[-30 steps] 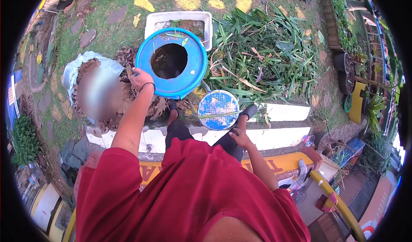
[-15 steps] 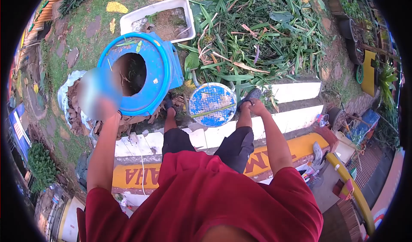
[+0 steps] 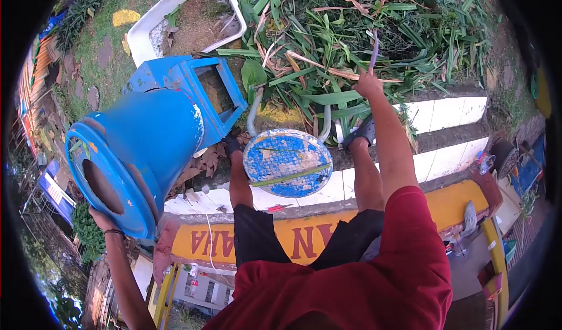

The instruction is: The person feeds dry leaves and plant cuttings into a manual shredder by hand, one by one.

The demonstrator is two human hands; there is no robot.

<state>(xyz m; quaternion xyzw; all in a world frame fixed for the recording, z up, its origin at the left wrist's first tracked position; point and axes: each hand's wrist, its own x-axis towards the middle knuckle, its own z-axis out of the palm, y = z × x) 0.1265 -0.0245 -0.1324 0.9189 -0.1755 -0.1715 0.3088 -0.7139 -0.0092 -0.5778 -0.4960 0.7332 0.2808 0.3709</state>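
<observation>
My left hand (image 3: 104, 220) is closed around the rim of a blue plastic bin (image 3: 146, 137), its fingertips partly hidden by the edge. The bin leans over toward me, with the round opening (image 3: 102, 186) facing down and left. My right hand (image 3: 367, 85) reaches into a heap of cut green leaves (image 3: 386, 43). Its fingers are closed at the lower end of a purplish stalk (image 3: 374, 49). Between my legs stands a worn blue-and-white round stool (image 3: 287, 183), with a long green leaf strip (image 3: 293, 176) across its seat.
A white basin (image 3: 143, 34) with dry soil lies behind the bin. White-tiled steps (image 3: 445, 116) and a yellow lettered ledge (image 3: 310, 242) run below the heap. A small red-handled tool (image 3: 278, 208) rests by the stool. Dry brown leaves (image 3: 205, 169) lie beside the bin.
The bin has swung down toward me and left, with its side now showing. My right hand has moved from beside my foot up into the leaf heap. The camera view has shifted.
</observation>
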